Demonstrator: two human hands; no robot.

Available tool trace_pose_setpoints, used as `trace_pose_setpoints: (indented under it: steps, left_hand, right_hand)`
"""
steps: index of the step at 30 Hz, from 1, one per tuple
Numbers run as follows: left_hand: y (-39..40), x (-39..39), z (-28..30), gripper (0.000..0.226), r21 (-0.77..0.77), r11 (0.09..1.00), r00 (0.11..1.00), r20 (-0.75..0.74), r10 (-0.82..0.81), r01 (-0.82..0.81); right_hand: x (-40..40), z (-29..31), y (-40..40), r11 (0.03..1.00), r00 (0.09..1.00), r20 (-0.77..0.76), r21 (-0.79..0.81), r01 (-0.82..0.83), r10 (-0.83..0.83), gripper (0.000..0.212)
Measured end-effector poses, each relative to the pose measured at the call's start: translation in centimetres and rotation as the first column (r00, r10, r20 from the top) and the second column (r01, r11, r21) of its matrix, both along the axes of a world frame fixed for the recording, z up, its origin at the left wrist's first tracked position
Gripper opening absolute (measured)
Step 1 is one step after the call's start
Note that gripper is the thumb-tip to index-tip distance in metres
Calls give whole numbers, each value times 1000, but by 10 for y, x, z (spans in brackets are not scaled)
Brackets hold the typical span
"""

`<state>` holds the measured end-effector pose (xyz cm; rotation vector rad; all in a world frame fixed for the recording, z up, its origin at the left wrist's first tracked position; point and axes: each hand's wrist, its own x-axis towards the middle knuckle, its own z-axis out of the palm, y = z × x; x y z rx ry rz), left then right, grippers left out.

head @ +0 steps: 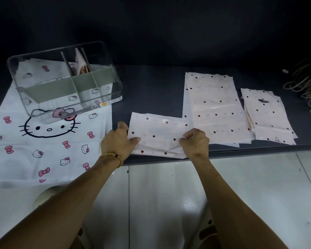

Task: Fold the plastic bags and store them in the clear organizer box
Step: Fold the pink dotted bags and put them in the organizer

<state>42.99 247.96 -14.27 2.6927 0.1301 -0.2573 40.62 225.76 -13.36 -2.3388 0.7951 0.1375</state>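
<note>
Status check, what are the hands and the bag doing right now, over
Left hand holds dotted bag at its left edge; right hand pinches its right side. Bag part-folded on table. Organizer box far left, path open.

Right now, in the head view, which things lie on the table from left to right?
Cat-print bag with clear box on it → bag being folded → tall bag stack → small bag stack → rubber bands.

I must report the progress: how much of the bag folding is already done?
Done: one folded bag stands in a compartment of the clear organizer box. In hand: the left hand and right hand pinch a dotted bag at the table edge. Left: two dotted stacks and the cat-print bags.
</note>
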Motion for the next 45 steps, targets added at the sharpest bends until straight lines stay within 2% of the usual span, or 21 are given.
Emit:
trace_pose_setpoints:
  steps: [2,3,5,7,9,15,16,17,18,19,20,21,23,25,32,36,42,44,45]
  left_hand:
    - [-2,-3,3,58,73,997,994,101,-34,26]
    - [-3,-5,4,57,109,989,976,181,-119,100]
    - [-7,-11,3,44,132,929,879,302,-370,346]
    - [-9,-17,-5,38,119,818,783,243,-573,562]
    - [-8,-21,-16,44,123,766,754,136,-643,631]
    - [-8,-24,-31,57,221,750,762,43,-646,624]
    - [-8,-25,-33,59,232,748,762,41,-646,622]
    - [-9,-26,-33,60,245,747,763,39,-645,618]
    - [-9,-27,-34,60,259,744,764,34,-644,616]
    - [-10,-28,-34,61,272,743,766,34,-642,611]
    - [-10,-28,-33,61,281,746,769,40,-638,604]
    - [-11,-28,-33,61,284,748,771,44,-636,600]
    - [-11,-29,-32,63,279,744,767,37,-640,607]
    - [-11,-30,-32,62,289,736,761,39,-647,612]
    - [-10,-27,-32,63,306,730,760,30,-649,611]
    - [-12,-24,-27,57,291,725,755,12,-655,624]
    - [-11,-22,-17,76,275,714,748,-33,-663,644]
    - [-11,-20,-16,78,274,714,748,-34,-663,645]
    - [-11,-19,-15,78,282,710,747,-37,-664,645]
  right_hand:
    - [0,0,2,999,1000,-12,-39,-16,16,11]
    - [1,-1,3,999,1000,-11,-48,-20,19,10]
    - [0,-3,3,997,1000,-3,-73,-30,30,9]
    - [0,-5,2,997,1000,13,-79,-24,25,6]
    - [1,-7,-1,998,1000,20,-56,-3,4,6]
    - [1,-9,-2,998,998,48,-55,30,-28,14]
    - [0,-7,-1,997,998,47,-69,40,-37,18]
    - [-2,-5,1,988,998,63,-150,32,-22,25]
    - [-6,-3,5,952,992,107,-306,-24,60,32]
    - [-12,-2,12,880,965,156,-460,-119,211,36]
    - [-18,-4,21,795,896,201,-563,-226,396,36]
    - [-23,-9,33,718,798,207,-599,-354,565,36]
    - [-37,-22,54,606,653,90,-486,-630,752,44]
    - [-47,-33,56,589,628,24,-373,-716,778,50]
    - [-53,-26,-17,575,620,14,-393,-718,784,42]
    - [-57,-21,-31,549,599,-5,-395,-736,800,49]
    - [-57,-20,-31,544,565,56,-364,-756,823,20]
    - [-56,-20,-31,549,572,51,-359,-755,819,19]
    - [-55,-19,-30,589,604,68,-335,-736,794,22]
